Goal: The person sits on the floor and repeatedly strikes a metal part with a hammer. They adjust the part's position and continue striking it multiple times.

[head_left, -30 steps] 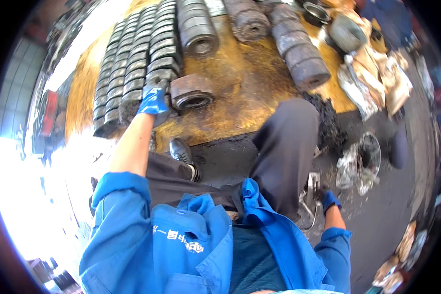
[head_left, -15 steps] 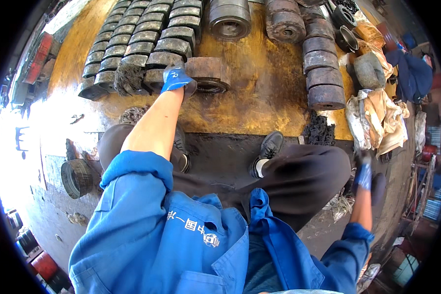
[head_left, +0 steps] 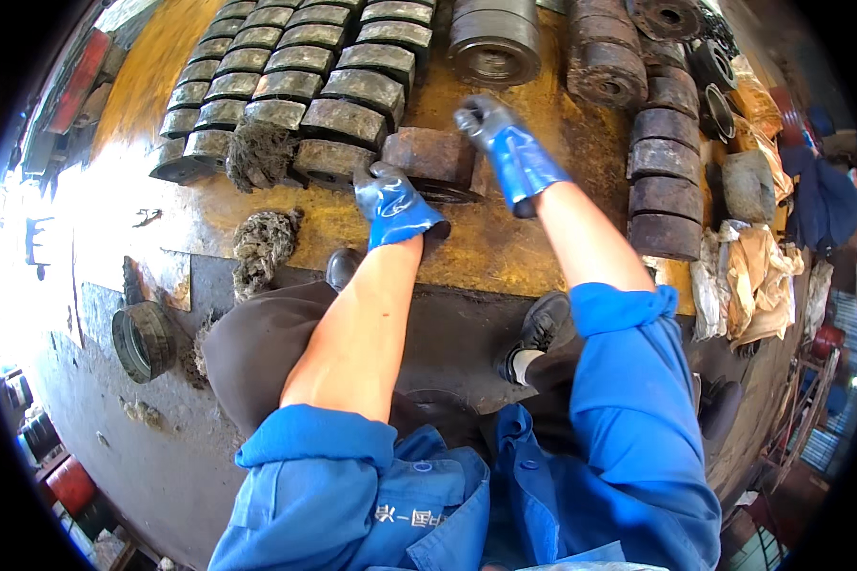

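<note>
Blue rubber gloves with greyed fingers cover both of my hands. My left hand (head_left: 390, 202) is at the lower left edge of a rusty metal ring (head_left: 430, 157), fingers curled together; what lies within them is hidden. Over the yellow surface just beyond the ring's right side, my right hand (head_left: 507, 147) hangs with loosely bent fingers and nothing visible in it. Left of the ring, dark curved metal blocks (head_left: 333, 160) stand in several close rows. A frayed clump of fibre (head_left: 260, 154) leans against the near ends of those rows.
A thick steel cylinder (head_left: 493, 48) stands beyond my right hand. Rusty round pieces (head_left: 665, 195) line up at the right, beside crumpled sacks (head_left: 757, 281). Another fibre bundle (head_left: 265, 243) lies at the near edge, and a hollow ring (head_left: 144, 343) sits on the floor at left.
My right hand has come up from low at the right to above the yellow surface near the ring. My left hand has moved slightly nearer me. The view has shifted.
</note>
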`<action>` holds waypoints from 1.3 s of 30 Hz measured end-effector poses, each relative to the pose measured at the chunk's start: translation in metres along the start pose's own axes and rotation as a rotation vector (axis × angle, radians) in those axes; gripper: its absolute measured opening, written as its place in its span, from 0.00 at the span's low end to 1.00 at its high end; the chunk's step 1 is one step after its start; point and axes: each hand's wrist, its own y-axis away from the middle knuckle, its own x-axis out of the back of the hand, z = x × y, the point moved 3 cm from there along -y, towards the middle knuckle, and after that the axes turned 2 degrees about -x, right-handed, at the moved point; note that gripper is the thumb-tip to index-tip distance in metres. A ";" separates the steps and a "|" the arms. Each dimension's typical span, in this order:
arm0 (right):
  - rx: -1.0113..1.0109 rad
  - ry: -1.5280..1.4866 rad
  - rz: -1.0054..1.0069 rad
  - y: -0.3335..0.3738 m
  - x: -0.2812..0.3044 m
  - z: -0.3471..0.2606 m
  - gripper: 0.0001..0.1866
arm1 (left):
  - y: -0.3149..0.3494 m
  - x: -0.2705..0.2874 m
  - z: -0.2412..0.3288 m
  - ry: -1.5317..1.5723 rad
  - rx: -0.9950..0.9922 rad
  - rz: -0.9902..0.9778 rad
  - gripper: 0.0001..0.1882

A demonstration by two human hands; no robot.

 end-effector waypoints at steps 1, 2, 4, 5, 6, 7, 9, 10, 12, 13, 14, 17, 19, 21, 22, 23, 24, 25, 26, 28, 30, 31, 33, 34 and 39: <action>0.133 0.019 0.041 0.005 -0.027 -0.019 0.12 | -0.008 0.008 -0.007 -0.012 0.022 -0.002 0.19; 0.140 0.089 -0.022 0.011 -0.044 -0.029 0.10 | -0.013 0.015 -0.015 -0.023 0.044 -0.006 0.18; 0.128 0.283 -0.107 0.015 -0.043 -0.031 0.10 | -0.001 0.005 -0.008 -0.172 -0.022 -0.037 0.18; 0.015 0.102 -0.063 0.013 -0.051 -0.004 0.14 | 0.001 0.000 -0.007 -0.309 -0.048 -0.090 0.18; -0.060 -0.222 -0.115 0.013 -0.053 0.012 0.14 | 0.004 -0.002 -0.007 -0.447 -0.073 -0.137 0.18; -0.137 -0.546 -0.162 0.014 -0.051 0.028 0.15 | 0.012 -0.005 -0.006 -0.391 -0.061 -0.059 0.17; -0.126 -0.488 -0.133 0.021 -0.052 0.022 0.13 | 0.020 0.003 0.006 -0.448 -0.098 -0.065 0.18; -0.106 -0.385 -0.087 0.029 -0.049 0.021 0.12 | 0.025 0.007 0.010 -0.477 -0.117 -0.071 0.18; -0.105 -0.206 0.031 0.057 -0.024 0.010 0.11 | 0.037 0.003 0.007 -0.474 -0.257 -0.124 0.20; -0.131 -0.201 0.081 0.075 -0.014 0.006 0.10 | 0.044 0.000 0.002 -0.469 -0.242 -0.050 0.22; -0.166 -0.236 0.124 0.094 -0.006 0.004 0.10 | 0.051 -0.004 -0.006 -0.463 -0.226 0.021 0.24; -0.283 -0.608 0.250 0.158 -0.004 0.011 0.06 | 0.078 -0.013 -0.013 -0.458 -0.098 -0.085 0.26; -0.272 -0.823 0.344 0.190 -0.009 0.036 0.05 | 0.104 -0.019 -0.021 -0.423 -0.146 -0.171 0.24; -0.304 -0.835 0.474 0.219 -0.038 0.063 0.07 | 0.125 -0.013 -0.034 -0.407 -0.308 -0.160 0.22; -0.333 -0.689 0.471 0.231 -0.044 0.051 0.05 | 0.125 -0.005 -0.045 -0.323 -0.361 -0.179 0.27; -0.346 -0.690 0.475 0.248 -0.050 0.038 0.07 | 0.129 0.004 -0.057 -0.344 -0.412 -0.194 0.27; -0.362 -0.683 0.502 0.258 -0.039 0.011 0.09 | 0.137 0.010 -0.054 -0.355 -0.467 -0.231 0.28; -0.302 -0.309 0.579 0.273 -0.061 0.056 0.09 | 0.142 0.014 -0.057 -0.314 -0.486 -0.283 0.29; -0.257 -0.199 0.645 0.279 -0.075 0.051 0.09 | 0.137 0.023 -0.069 -0.296 -0.592 -0.243 0.31; -0.425 0.119 0.488 0.296 -0.060 0.024 0.10 | 0.136 0.038 -0.078 -0.384 -0.626 -0.358 0.32; -0.508 -0.395 0.443 0.321 -0.098 0.101 0.10 | 0.138 0.040 -0.085 -0.453 -0.680 -0.435 0.33; -0.456 -0.165 0.433 0.317 -0.093 0.053 0.10 | 0.122 0.058 -0.097 -0.513 -0.705 -0.434 0.33; -0.471 0.072 0.389 0.313 -0.065 -0.017 0.11 | 0.111 0.074 -0.096 -0.588 -0.721 -0.494 0.34; -0.544 0.066 0.343 0.316 -0.062 -0.020 0.11 | 0.112 0.077 -0.092 -0.620 -0.710 -0.543 0.35; -0.771 0.036 -0.036 0.316 -0.063 -0.032 0.17 | 0.093 0.093 -0.105 -0.651 -0.566 -0.628 0.36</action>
